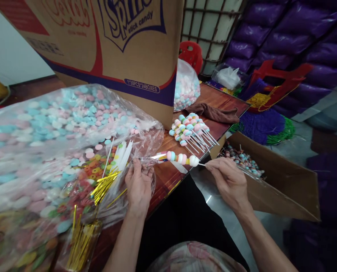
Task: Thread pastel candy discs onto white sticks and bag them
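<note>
In the middle, a candy skewer lies nearly level, with pastel pink, blue, white and yellow pieces threaded on a white stick. My right hand pinches the bare end of that stick. The skewer's other end meets a clear plastic wrapper with coloured print, whose edge my left hand grips between thumb and fingers. How far the tip sits inside the wrapper I cannot tell. Beyond the skewer, a pile of finished candy skewers rests on the table, sticks pointing toward the right.
A large clear bag of pastel candies covers the left. Gold twist ties, white sticks and gummy rings lie on it. A tall carton stands behind. Right of the table is an open cardboard box holding skewers.
</note>
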Demonstrator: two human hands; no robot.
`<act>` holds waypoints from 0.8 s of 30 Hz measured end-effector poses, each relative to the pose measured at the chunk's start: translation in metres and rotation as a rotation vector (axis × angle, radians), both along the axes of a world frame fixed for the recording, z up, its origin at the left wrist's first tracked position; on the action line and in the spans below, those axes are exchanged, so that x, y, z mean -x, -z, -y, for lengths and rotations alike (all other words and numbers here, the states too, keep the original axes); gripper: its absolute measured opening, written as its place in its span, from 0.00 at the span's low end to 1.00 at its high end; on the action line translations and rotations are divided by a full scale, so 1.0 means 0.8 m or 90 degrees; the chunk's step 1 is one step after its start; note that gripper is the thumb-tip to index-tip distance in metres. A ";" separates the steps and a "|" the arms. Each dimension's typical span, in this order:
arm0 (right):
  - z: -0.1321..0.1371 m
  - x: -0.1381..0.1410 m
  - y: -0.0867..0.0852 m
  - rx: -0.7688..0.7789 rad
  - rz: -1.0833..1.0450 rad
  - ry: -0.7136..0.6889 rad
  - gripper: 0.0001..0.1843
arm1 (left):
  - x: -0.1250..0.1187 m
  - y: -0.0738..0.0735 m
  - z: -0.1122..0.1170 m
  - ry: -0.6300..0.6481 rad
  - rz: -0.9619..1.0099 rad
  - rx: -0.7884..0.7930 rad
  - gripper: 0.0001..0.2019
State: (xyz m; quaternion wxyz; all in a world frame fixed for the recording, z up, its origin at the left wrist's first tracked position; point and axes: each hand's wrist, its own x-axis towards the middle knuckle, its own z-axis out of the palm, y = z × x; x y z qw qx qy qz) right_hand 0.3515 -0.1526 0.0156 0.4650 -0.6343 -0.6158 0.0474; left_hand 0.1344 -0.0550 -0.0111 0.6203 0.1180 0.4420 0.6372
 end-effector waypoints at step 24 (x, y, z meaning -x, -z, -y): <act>0.002 0.017 -0.002 0.182 -0.197 -0.144 0.13 | -0.003 0.012 0.001 -0.039 -0.213 -0.172 0.17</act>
